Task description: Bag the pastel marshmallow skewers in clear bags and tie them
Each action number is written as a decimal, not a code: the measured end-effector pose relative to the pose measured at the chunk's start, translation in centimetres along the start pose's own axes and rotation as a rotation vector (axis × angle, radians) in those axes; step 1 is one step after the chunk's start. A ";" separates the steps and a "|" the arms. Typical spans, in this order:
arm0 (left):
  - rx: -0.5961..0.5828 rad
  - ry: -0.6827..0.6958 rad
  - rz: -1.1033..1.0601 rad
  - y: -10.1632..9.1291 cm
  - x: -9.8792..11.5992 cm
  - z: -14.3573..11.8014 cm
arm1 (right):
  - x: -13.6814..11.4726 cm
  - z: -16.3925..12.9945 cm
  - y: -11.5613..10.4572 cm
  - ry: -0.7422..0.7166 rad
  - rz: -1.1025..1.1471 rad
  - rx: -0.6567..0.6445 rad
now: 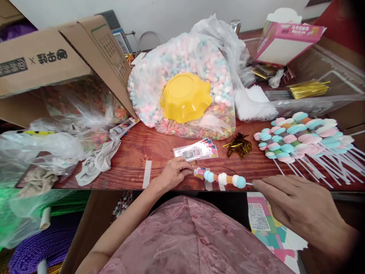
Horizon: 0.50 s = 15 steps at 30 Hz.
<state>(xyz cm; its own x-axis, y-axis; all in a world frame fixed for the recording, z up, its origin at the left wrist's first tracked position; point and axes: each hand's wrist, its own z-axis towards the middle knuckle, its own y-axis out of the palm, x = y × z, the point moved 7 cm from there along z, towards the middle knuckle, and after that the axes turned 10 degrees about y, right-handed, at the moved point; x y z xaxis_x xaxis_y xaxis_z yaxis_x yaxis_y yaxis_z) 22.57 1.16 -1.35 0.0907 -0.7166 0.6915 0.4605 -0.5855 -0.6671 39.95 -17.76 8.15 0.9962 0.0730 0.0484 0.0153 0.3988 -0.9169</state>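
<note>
A skewer of pink, blue and white marshmallows (224, 179), with orange pieces between, lies level just above the table's front edge. My right hand (299, 207) is closed on its white stick (249, 184); the fingertips pinch the stick end. Around the skewer's left tip is a small printed clear bag (201, 173). My left hand (174, 173) is closed at the bag's left end, thumb and fingers together on it. Just beyond my left hand lies a stack of printed bags (195, 151). Gold twist ties (238, 145) lie in a loose heap to the right of that stack.
Finished marshmallow skewers (305, 139) are piled at the right. A large bag of marshmallows (185, 49) with a yellow bowl (186, 95) upside down on it stands behind. At left is a cardboard box (71, 49); a clear bin (305, 104) stands back right.
</note>
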 end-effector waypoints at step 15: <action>0.026 0.009 0.002 0.2 -0.4 -0.3 | 0.7 -0.6 2.5 0.007 0.076 0.031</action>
<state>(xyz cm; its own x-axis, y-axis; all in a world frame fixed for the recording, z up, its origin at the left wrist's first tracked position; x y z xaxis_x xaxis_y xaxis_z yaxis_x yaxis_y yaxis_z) 22.32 1.21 -1.80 0.0841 -0.7213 0.6875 0.4828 -0.5741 -0.6613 40.69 -17.27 5.71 0.9950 0.0973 -0.0237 -0.0627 0.4208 -0.9050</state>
